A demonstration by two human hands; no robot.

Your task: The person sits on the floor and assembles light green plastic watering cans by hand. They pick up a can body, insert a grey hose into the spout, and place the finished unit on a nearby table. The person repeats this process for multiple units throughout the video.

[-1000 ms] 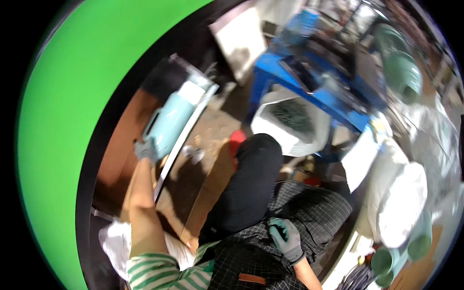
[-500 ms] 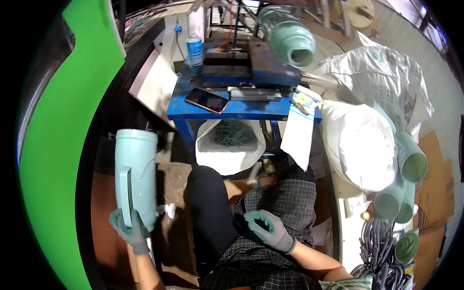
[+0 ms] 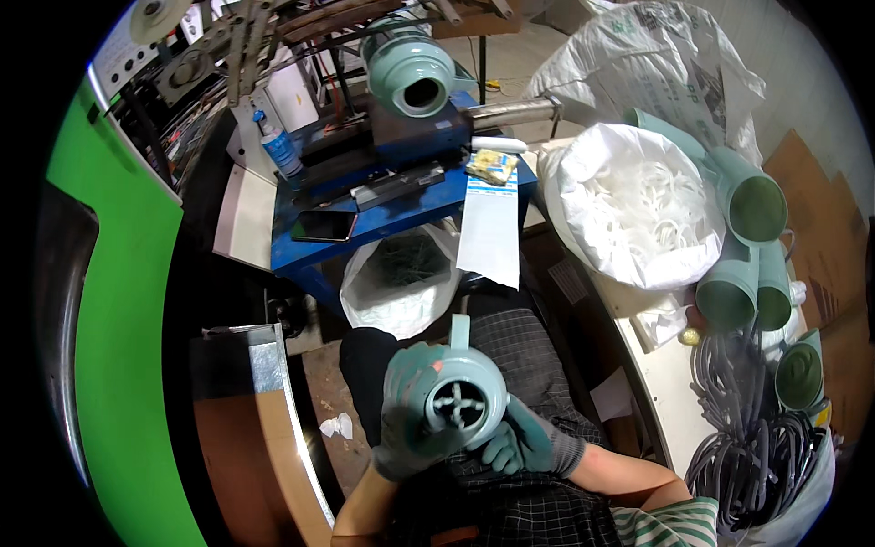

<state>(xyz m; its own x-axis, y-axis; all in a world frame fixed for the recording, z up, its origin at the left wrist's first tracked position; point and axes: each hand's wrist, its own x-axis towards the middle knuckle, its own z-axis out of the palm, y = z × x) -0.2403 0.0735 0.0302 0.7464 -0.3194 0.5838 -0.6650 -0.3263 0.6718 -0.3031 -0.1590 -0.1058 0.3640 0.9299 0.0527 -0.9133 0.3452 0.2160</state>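
A pale green plastic jug casing with a side handle is held over my lap. Its round end faces up at me and shows a cross-shaped piece inside the opening. My left hand, in a grey and green glove, wraps around its left side. My right hand, gloved alike, is against the casing's lower right side with its fingers curled in. What those fingers hold, if anything, is hidden.
Ahead stands a blue bench with a phone, a spray can and another green casing. Below is a sack of green scraps. On the right are a sack of white rings, several green casings and dark coiled strips.
My left hand has brought the casing from the far left to above my lap and turned its end up. My right hand has come against it. The view has swung right.
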